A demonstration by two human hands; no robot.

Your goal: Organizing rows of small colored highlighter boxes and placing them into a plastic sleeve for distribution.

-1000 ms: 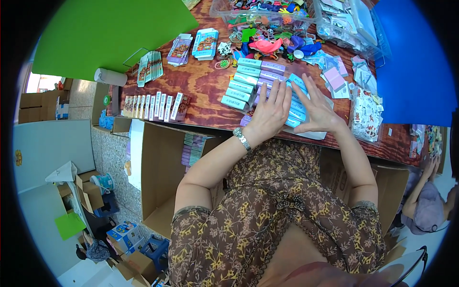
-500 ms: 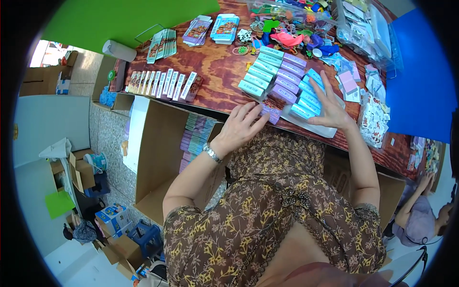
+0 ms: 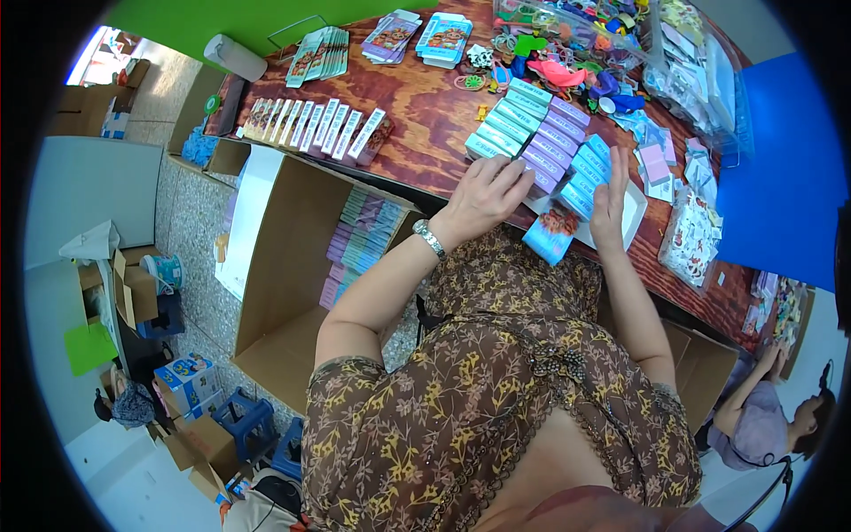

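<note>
Small boxes stand in three rows side by side at the table's front: a green row (image 3: pixel 507 120), a purple row (image 3: pixel 557 142) and a blue row (image 3: pixel 589 173). My left hand (image 3: pixel 486 197) lies at the near end of the green and purple rows, its bent fingers touching the boxes. Along the right side of the blue row, my right hand (image 3: pixel 608 213) has its fingers stretched upward and nearly straight. A blue box with a picture face (image 3: pixel 550 235) tilts out over the table edge between my hands. Beneath the rows shows a white tray (image 3: pixel 633 217).
More boxes stand in a line (image 3: pixel 310 129) at the left. Flat stacks of cartons (image 3: pixel 443 40) lie behind. Coloured balloon-like pieces (image 3: pixel 558 73), a clear bin of cards (image 3: pixel 700 80) and a bag (image 3: pixel 691 235) crowd the right. An open cardboard box (image 3: pixel 284 257) stands below left.
A purple box that tilted out at the front no longer shows there; a blue box now tilts out instead. My right hand has turned edge-on beside the blue row. The whole view has shifted slightly.
</note>
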